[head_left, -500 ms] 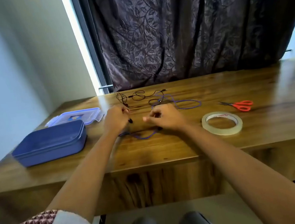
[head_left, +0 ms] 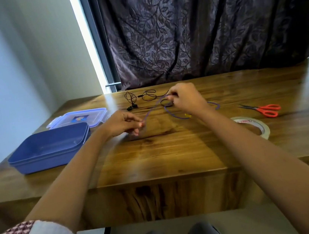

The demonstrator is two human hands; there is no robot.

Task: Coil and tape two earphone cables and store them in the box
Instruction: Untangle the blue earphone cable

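Observation:
A purple earphone cable lies on the wooden table and runs taut between both hands. My left hand pinches one end of it near the table's middle. My right hand is raised further back and pinches the cable's other part, with a loop hanging below it. A black earphone cable lies loose at the back of the table, its earbuds beside my left hand. The open blue box stands at the left.
The box's clear lid lies behind the box. A roll of clear tape sits at the right, partly behind my right forearm. Red-handled scissors lie further right. A dark curtain hangs behind the table.
My right hand has moved up and back, away from my left hand, drawing the purple cable out between them. The left hand stays low near the table's middle.

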